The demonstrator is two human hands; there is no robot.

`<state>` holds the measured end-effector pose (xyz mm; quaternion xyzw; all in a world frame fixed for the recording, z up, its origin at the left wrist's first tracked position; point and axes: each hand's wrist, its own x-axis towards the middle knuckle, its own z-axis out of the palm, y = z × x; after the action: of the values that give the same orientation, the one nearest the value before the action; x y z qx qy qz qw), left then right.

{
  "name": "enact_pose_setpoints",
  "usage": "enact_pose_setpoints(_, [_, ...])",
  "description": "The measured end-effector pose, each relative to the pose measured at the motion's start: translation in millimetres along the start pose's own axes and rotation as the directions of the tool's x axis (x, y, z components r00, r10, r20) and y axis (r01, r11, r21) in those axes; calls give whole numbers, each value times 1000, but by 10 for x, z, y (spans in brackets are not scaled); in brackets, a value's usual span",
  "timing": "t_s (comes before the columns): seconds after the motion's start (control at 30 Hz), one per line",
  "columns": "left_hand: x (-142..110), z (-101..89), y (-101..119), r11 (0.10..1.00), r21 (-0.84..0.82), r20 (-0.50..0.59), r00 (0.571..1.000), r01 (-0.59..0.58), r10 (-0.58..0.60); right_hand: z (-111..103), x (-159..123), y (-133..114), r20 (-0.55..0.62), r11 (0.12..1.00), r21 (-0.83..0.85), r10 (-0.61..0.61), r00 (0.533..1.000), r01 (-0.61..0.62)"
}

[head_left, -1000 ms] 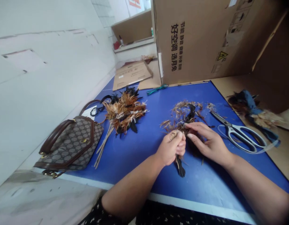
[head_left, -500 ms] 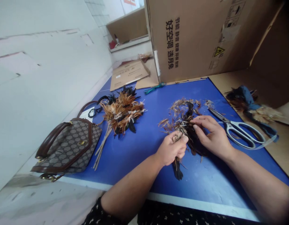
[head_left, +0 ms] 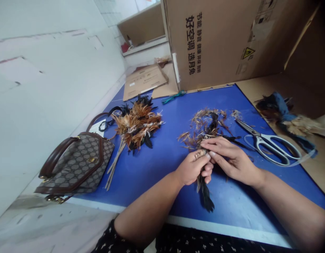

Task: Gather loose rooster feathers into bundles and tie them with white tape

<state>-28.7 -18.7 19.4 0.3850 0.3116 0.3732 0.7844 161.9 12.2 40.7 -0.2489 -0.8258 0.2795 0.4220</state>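
Behind the blue table (head_left: 157,168), a box (head_left: 220,38) reads 好空调; left hand (head_left: 192,168) clamps feathers (head_left: 204,191), right hand (head_left: 231,160) fingers together

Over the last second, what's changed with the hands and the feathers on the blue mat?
The right hand came back from the loose brown feather pile to the left hand, fingertips now at the small feather bunch it grips. That bunch hangs lower. The steel scissors, patterned brown handbag and tied feather bundle stayed put.

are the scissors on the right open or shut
Shut, or very nearly: the silver metal scissors lie flat on the blue table mat, blades together in one point, the two handle loops side by side.
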Motion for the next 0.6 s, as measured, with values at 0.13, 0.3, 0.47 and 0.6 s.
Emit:
enact_pose_setpoints(0.13, [19, -36, -43, 998, 44, 28, 999, -36, 35, 7, -10, -4, 31, 1000, 12, 1, 1000, -1])
enact_pose_setpoints(0.3, [15, -25, -16, 1000, 18, 27, 999, -17, 17, 2, 0, -29, 50, 1000, 15, 6, 999, -7])
enact_pose_setpoints(0.47, [-8, -8, 0, 1000, 15, -37, 999, 20, -20, -16, 19, -61, -35, 997, -9, 80, 996, -81])
enact_pose_setpoints(0.6, [-23, 29, -21, 984, 177, -87, 995, -31, 47, 47, 15, -90, -4, 990, -24, 136, 991, -136])
